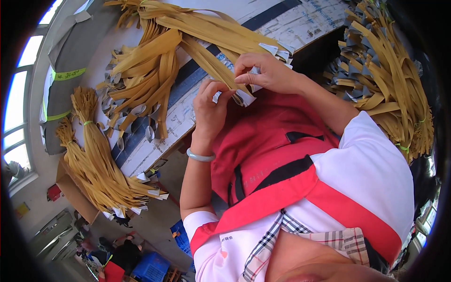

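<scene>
Flat yellow-brown strips (206, 58) run across the table toward me, their white-and-grey ends (244, 97) at the table's near edge, in front of my apron. My right hand (268, 73) is closed in a pinch on these strips just above their ends. Beside it, my left hand (211, 103), with a pale bangle on the wrist, has thumb and forefinger pinched together at the strips' left edge. Something whitish shows inside its curled fingers; I cannot tell whether it is held. More loose strips (145, 70) with grey ends lie heaped beyond my hands.
Tied bundles of the same strips hang over the table's left end (103, 150) and lie at the right (390, 80). The worn white table (181, 120) has dark blue bands. A grey wrapped stack (70, 70) stands far left. Blue crates (151, 266) sit low behind.
</scene>
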Demonstrator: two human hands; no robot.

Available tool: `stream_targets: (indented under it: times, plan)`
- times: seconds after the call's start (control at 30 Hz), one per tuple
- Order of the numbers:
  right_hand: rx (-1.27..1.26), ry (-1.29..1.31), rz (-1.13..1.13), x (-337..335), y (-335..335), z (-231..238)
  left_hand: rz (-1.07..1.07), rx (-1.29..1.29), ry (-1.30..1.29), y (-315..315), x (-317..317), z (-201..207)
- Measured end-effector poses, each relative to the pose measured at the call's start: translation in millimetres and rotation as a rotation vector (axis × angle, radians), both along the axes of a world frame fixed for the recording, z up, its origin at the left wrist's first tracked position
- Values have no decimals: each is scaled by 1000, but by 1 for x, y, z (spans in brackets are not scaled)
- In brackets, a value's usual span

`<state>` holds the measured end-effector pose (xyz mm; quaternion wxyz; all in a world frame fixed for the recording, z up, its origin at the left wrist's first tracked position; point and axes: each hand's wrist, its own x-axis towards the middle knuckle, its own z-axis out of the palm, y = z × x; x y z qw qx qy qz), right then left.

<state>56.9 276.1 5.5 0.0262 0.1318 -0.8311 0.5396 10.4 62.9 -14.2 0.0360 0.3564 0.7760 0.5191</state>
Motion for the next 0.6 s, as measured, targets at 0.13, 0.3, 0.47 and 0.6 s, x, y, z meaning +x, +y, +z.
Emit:
stream_targets:
  times: [0.13, 0.3, 0.47, 0.6]
  plan:
    - [198, 94, -60, -2, 2, -19, -44, -104, 150, 1, 12, -2]
    - [248, 79, -35, 1, 1, -26, -137, -291, 351, -2, 13, -14]
    - [275, 76, -26, 2, -2, -28, -238, -397, 393, -1, 10, -23]
    - [-44, -109, 100, 3, -8, -17, -141, -135, 210, -11, 3, -12]
